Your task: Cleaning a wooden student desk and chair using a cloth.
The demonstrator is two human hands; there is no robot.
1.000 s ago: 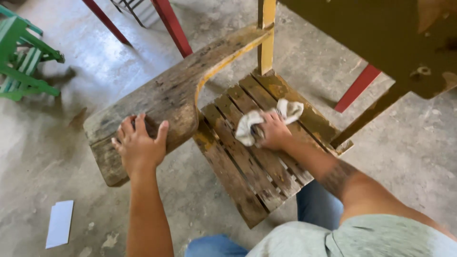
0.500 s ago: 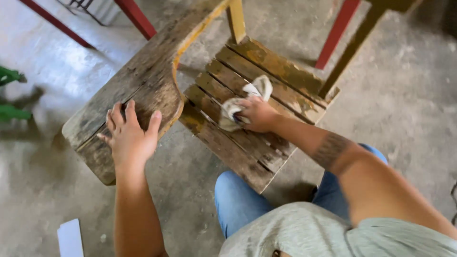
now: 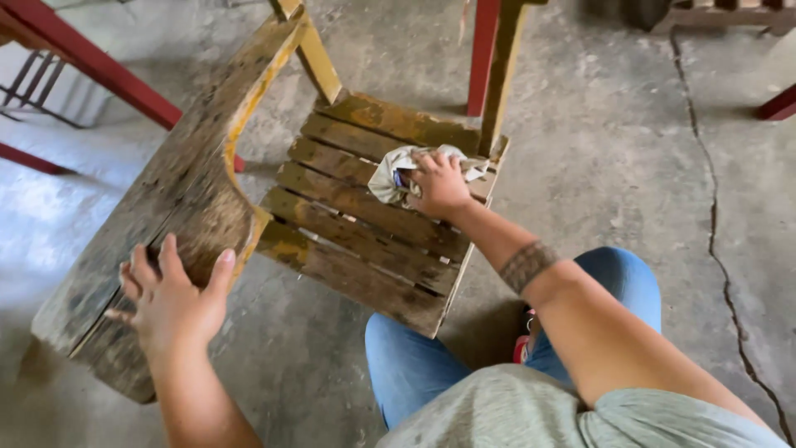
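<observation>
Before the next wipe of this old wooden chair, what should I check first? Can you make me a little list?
1. Cloth under the right hand: ok, the hand presses it on the slatted seat.
2. Chair held steady: ok, the left hand lies flat on the worn writing arm.
3. Cloth lying flat: not ok, it is bunched up.
4. Seat slats whole: ok, none looks broken, though stained and weathered.
5. Splinters or nails in the wood: cannot tell.
6. Chair legs firm on the concrete floor: cannot tell, they are hidden.
</observation>
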